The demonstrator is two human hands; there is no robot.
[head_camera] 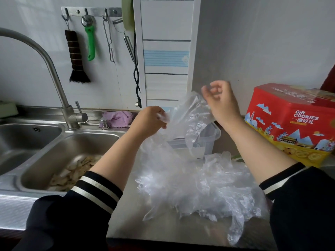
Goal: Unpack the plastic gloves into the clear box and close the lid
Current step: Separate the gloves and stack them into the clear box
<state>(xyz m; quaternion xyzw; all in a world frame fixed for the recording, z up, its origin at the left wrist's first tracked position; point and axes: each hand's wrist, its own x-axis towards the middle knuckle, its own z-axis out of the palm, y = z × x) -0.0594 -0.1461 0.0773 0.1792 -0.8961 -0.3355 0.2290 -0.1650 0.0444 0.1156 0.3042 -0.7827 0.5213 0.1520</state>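
My left hand (pixel 150 122) is up over the counter (pixel 163 227), fingers curled, pinching one edge of a thin clear plastic sheet (pixel 188 120) – glove or wrapper, can't tell which. My right hand (pixel 222 100) is higher & further right, thumb & fingers curled, pinching the top edge of the same sheet. The sheet hangs stretched btwn both hands, draping down twd the counter.

The clear box (pixel 210 140) sits on the counter right behind & under the hanging sheet, mostly hidden by it; only its right side & rim show, w/ a white label on the front. Can't tell if the lid is on.

The plastic gloves (pixel 199 192) lie in a loose crumpled heap on the counter in front of the box, btwn my forearms, some trailing off twd the near edge at right.

Left of the counter: steel sink (pixel 59 147) w/ scraps in the near basin, tap (pixel 52 73) arching over it, purple cloth (pixel 117 118) on the ledge behind. Right side: red cookie tin (pixel 293 122) near the wall, just beside my right forearm. On the wall a hook rail (pixel 90 11) carries a dark brush (pixel 76 57), a green-handled tool (pixel 90 44) & metal utensils
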